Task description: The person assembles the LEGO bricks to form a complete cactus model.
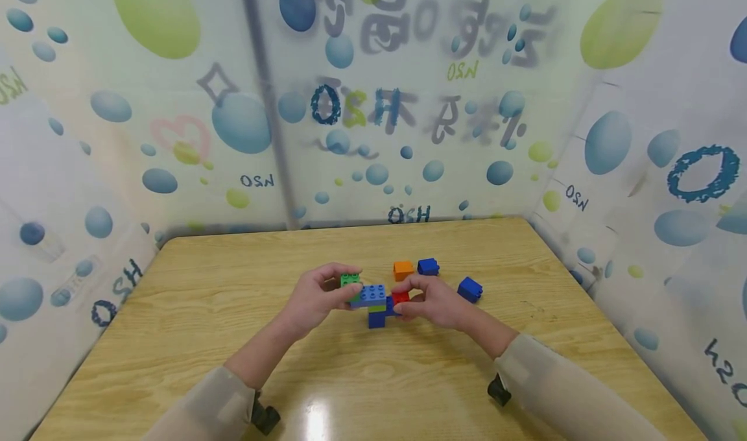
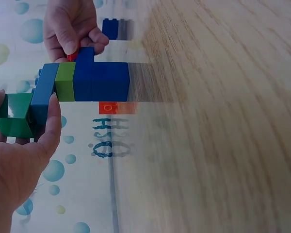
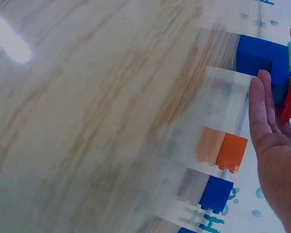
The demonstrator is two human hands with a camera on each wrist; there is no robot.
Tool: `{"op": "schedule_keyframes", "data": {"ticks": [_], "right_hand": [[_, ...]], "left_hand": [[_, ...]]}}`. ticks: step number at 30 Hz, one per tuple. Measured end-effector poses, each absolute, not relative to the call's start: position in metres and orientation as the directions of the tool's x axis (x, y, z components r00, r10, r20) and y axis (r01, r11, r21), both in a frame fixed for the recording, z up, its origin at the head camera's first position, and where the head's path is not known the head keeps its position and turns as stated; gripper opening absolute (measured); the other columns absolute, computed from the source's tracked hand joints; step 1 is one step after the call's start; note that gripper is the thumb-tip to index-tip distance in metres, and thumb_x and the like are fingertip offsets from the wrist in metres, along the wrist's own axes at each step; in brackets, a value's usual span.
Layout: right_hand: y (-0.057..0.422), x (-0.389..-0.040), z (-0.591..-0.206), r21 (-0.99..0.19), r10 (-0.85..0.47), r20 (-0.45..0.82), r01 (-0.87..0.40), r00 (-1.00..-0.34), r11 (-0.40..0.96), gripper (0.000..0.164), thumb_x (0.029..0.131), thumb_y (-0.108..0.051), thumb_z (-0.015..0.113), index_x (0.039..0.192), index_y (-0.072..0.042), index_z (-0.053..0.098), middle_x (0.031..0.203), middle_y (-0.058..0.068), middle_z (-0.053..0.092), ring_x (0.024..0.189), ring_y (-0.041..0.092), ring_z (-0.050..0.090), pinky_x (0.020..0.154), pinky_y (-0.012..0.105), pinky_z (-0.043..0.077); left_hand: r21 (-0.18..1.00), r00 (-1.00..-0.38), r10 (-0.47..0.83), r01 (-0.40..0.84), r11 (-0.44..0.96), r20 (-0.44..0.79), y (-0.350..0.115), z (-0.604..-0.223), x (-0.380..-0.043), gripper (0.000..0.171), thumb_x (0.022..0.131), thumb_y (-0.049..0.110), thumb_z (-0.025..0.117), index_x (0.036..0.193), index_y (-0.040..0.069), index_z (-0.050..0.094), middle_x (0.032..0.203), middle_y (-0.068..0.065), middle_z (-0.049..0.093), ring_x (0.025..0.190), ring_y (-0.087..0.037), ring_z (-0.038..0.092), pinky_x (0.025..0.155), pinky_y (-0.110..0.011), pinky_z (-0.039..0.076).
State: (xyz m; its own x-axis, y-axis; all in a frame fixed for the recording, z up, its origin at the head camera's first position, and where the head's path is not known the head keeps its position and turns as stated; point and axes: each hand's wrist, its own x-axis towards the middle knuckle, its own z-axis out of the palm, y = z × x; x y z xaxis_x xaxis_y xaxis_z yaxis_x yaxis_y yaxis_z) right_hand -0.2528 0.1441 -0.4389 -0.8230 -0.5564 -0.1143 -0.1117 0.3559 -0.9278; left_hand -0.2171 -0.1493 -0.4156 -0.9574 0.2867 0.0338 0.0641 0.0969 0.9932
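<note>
A stepped stack of toy building bricks stands on the table. It has a dark blue brick (image 1: 377, 320) at the bottom, a lime green brick (image 2: 65, 81) above, and a lighter blue brick (image 1: 373, 293) across the top. My left hand (image 1: 312, 301) holds a green brick (image 2: 13, 115) at the left end of the lighter blue one, its fingers also touching that brick. Between thumb and fingers, my right hand (image 1: 434, 303) pinches a red brick (image 1: 400, 297) at the dark blue brick jutting out on the right. Whether the red brick is fully seated is hidden.
Behind the stack lie an orange brick (image 1: 403, 270) and a blue brick (image 1: 428, 266). Another blue brick (image 1: 470, 290) lies to the right, beyond my right hand. The wooden table (image 1: 222, 279) meets patterned curtains (image 1: 362, 136) at the back and sides.
</note>
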Motion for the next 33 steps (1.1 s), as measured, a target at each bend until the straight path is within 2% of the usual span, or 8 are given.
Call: {"op": "schedule_keyframes", "data": {"ticks": [11,18,25,28,33], "right_hand": [[0.145,-0.252,-0.436,-0.923,-0.569,-0.130,-0.111,-0.812,0.369,0.035,0.105,-0.020,0.077,0.134,-0.004,0.066,0.138,0.017,0.064,0.110,0.028,0.081,0.094,0.039,0.068],[0.156,-0.254,-0.432,-0.870,-0.541,-0.142,-0.156,-0.829,0.467,0.037,0.104,-0.035,0.078,0.135,-0.016,0.072,0.135,0.008,0.070,0.106,0.025,0.078,0.096,0.041,0.067],[0.188,-0.262,-0.424,-0.854,-0.497,-0.084,-0.195,-0.864,0.483,0.039,0.107,-0.034,0.074,0.133,-0.006,0.071,0.126,0.008,0.074,0.109,0.035,0.074,0.097,0.048,0.065],[0.203,-0.265,-0.419,-0.830,-0.465,-0.058,-0.216,-0.883,0.515,0.036,0.108,-0.031,0.073,0.132,-0.004,0.072,0.122,0.009,0.075,0.105,0.037,0.072,0.089,0.045,0.065],[0.229,-0.270,-0.416,-0.781,-0.420,-0.044,-0.231,-0.907,0.580,0.035,0.108,-0.029,0.072,0.132,-0.003,0.073,0.124,0.012,0.075,0.099,0.034,0.069,0.080,0.038,0.061]], "left_hand": [[0.992,-0.960,0.278,0.061,0.108,0.028,-0.149,-0.415,-0.218,0.037,0.102,0.017,0.081,0.138,0.008,0.073,0.121,-0.010,0.071,0.098,-0.021,0.072,0.085,-0.037,0.070],[0.993,-0.961,0.277,0.053,0.105,0.022,-0.150,-0.415,-0.217,0.035,0.103,0.017,0.080,0.137,0.009,0.074,0.119,-0.009,0.071,0.098,-0.021,0.070,0.083,-0.034,0.069],[0.993,-0.959,0.282,0.053,0.108,0.020,-0.150,-0.414,-0.217,0.035,0.103,0.016,0.080,0.137,0.009,0.074,0.114,-0.008,0.070,0.098,-0.022,0.069,0.084,-0.036,0.070],[0.993,-0.961,0.278,0.047,0.112,0.014,-0.150,-0.414,-0.217,0.034,0.102,0.016,0.080,0.136,0.011,0.075,0.113,-0.008,0.070,0.097,-0.022,0.069,0.084,-0.036,0.069],[0.993,-0.960,0.279,0.055,0.103,0.024,-0.151,-0.416,-0.217,0.035,0.102,0.015,0.080,0.136,0.010,0.075,0.113,-0.007,0.071,0.096,-0.021,0.069,0.083,-0.034,0.069]]}}
